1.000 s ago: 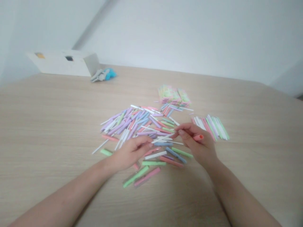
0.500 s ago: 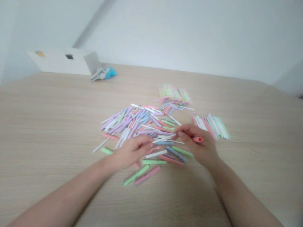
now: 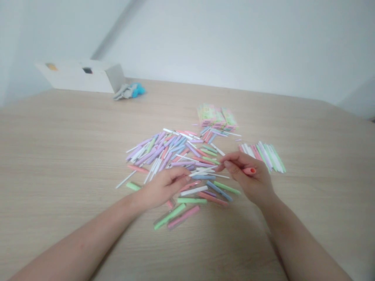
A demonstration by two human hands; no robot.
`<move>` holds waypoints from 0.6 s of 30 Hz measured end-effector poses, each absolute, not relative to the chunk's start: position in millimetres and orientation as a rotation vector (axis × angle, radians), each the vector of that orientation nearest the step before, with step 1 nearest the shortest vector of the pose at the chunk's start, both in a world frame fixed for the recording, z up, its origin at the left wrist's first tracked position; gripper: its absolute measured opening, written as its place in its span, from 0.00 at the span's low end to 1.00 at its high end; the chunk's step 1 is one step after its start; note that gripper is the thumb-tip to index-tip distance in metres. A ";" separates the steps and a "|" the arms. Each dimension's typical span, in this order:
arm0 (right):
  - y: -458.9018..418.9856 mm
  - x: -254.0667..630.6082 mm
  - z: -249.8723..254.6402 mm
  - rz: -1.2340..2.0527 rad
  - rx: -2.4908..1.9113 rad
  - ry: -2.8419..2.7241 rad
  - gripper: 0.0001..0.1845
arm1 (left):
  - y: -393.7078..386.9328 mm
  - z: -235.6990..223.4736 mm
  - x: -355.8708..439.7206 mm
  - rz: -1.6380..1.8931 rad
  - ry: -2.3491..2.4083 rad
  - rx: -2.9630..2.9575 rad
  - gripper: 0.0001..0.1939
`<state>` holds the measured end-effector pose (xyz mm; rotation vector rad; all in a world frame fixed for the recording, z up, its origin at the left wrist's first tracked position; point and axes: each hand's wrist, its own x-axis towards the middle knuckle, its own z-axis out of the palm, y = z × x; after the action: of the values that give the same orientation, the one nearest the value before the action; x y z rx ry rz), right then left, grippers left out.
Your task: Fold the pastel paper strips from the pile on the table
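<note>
My left hand (image 3: 165,187) is closed in a pinch on the near end of a thin white stick (image 3: 202,171), which points up and to the right over the pile. My right hand (image 3: 249,175) is curled around a coral tube (image 3: 249,171), whose open round end sticks out past the fingers. The right thumb and forefinger are pinched together close to the stick's far end; whether they touch it I cannot tell. Under and around both hands lies a loose pile of pastel tubes (image 3: 152,154) and white sticks. Several green, pink and blue tubes (image 3: 191,200) lie nearer to me.
A row of pink, white and green tubes (image 3: 271,157) lies side by side to the right. Behind the pile stand stacked small printed packs (image 3: 216,117). A white box (image 3: 82,80) and a grey-and-blue crumpled item (image 3: 130,91) are at the back left of the wooden table (image 3: 58,156).
My right hand has shifted slightly to the right with the coral tube still in it. The left hand keeps its pinch on the white stick, nearly unmoved.
</note>
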<state>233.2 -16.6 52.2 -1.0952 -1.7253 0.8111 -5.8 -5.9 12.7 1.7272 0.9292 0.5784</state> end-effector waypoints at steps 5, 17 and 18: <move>-16.5 231.6 50.1 0.774 -1.094 -1.760 0.05 | -5.3 11.8 -5.6 0.615 0.916 1.747 0.15; -16.7 223.8 37.8 0.875 -1.110 -1.862 0.06 | -9.5 10.9 -4.4 0.618 0.953 1.702 0.14; -16.8 222.7 36.6 0.913 -1.111 -1.843 0.06 | -9.5 11.0 -4.5 0.617 0.953 1.708 0.14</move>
<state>222.7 -16.8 36.6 -1.1107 -1.8433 0.9133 -4.5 -9.5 11.0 1.7078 0.9532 0.6172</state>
